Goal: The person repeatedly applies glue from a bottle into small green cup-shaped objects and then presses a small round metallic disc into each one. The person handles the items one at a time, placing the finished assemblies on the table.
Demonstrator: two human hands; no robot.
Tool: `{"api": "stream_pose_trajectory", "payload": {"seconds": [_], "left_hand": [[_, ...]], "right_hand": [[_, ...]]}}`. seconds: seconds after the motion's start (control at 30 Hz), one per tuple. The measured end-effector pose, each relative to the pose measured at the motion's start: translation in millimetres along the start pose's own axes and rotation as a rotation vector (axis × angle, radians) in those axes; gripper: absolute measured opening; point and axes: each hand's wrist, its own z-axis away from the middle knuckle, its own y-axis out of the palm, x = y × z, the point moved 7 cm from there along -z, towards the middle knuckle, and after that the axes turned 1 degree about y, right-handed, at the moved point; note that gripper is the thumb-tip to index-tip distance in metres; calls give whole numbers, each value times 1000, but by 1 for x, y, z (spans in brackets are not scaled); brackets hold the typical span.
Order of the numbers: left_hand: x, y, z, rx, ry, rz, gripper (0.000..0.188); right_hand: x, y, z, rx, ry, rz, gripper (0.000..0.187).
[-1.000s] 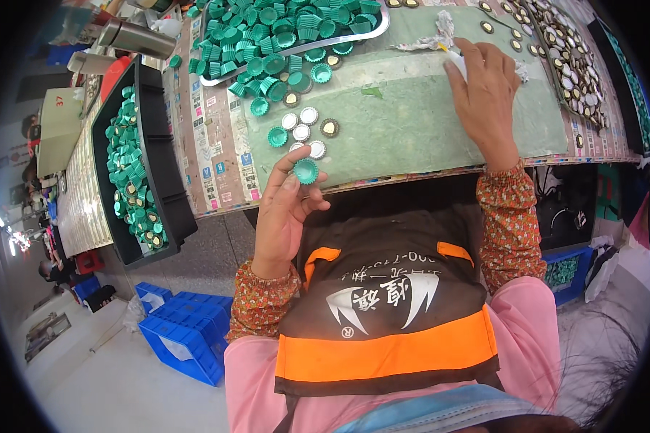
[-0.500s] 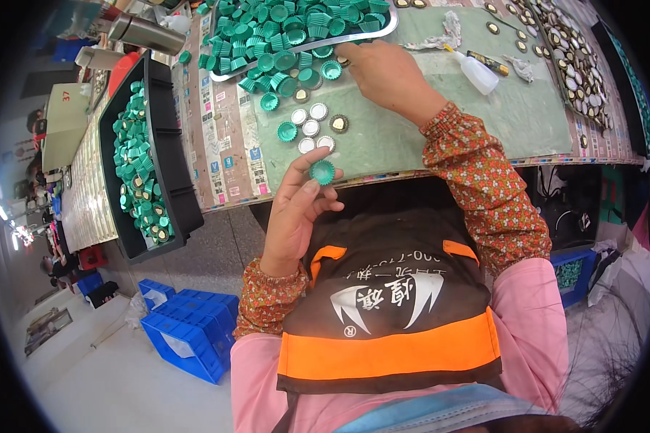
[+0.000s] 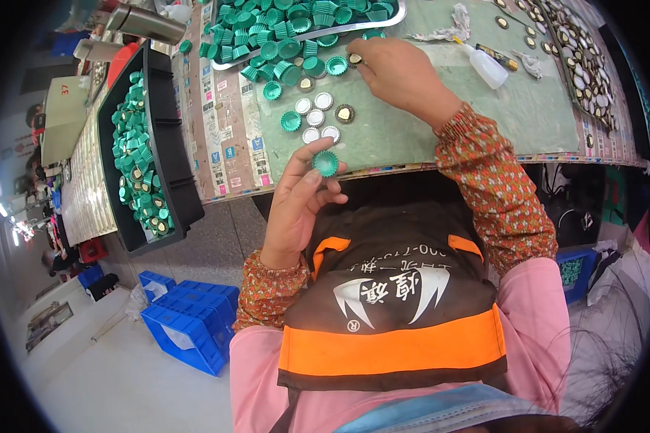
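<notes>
Between the thumb and fingers of my left hand (image 3: pixel 290 216) is a small green fluted cup (image 3: pixel 325 164), held just off the table's front edge. My right hand (image 3: pixel 404 78) is over the green mat (image 3: pixel 412 144), pinching a round dark-rimmed cap (image 3: pixel 355 59) with a pale gold centre. Several white crimped caps (image 3: pixel 315 117) lie between my hands, with another dark gold-centred cap (image 3: pixel 344 113) beside them. A loose green cup (image 3: pixel 291 120) sits at their left. Beyond, a silver-rimmed tray (image 3: pixel 318 31) is heaped with green cups that spill over its near edge.
On the left stands a black crate (image 3: pixel 167 155) of green cups and caps. A white squeeze bottle (image 3: pixel 486 68) and a dark tube (image 3: pixel 498 58) lie right of my right hand. Many caps (image 3: pixel 585 79) fill the far right. Blue crates (image 3: pixel 195 317) stand on the floor.
My right hand has drawn slightly right and nearer me, and a gold-centred cap now shows in its fingertips. The left hand stays almost still, holding the green cup.
</notes>
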Motion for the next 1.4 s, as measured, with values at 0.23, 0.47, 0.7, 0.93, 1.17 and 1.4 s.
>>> {"api": "stream_pose_trajectory", "payload": {"seconds": [0.23, 0.47, 0.7, 0.93, 1.17, 1.4], "left_hand": [[5, -8, 4, -23, -8, -15, 53], [10, -10, 1, -30, -30, 13, 50], [5, -8, 2, -34, -13, -3, 49], [8, -6, 3, -31, -29, -23, 48], [10, -4, 3, -21, -30, -17, 48], [10, 0, 1, -24, -24, -17, 49]], "right_hand": [[0, -14, 22, 63, 15, 41, 25], [4, -28, 37, -67, -69, 70, 19], [-2, -31, 54, -63, 75, 8, 18], [21, -20, 66, -43, -133, -102, 20], [11, -40, 75, 32, -301, -248, 26], [15, -36, 89, -83, -30, -5, 23]]}}
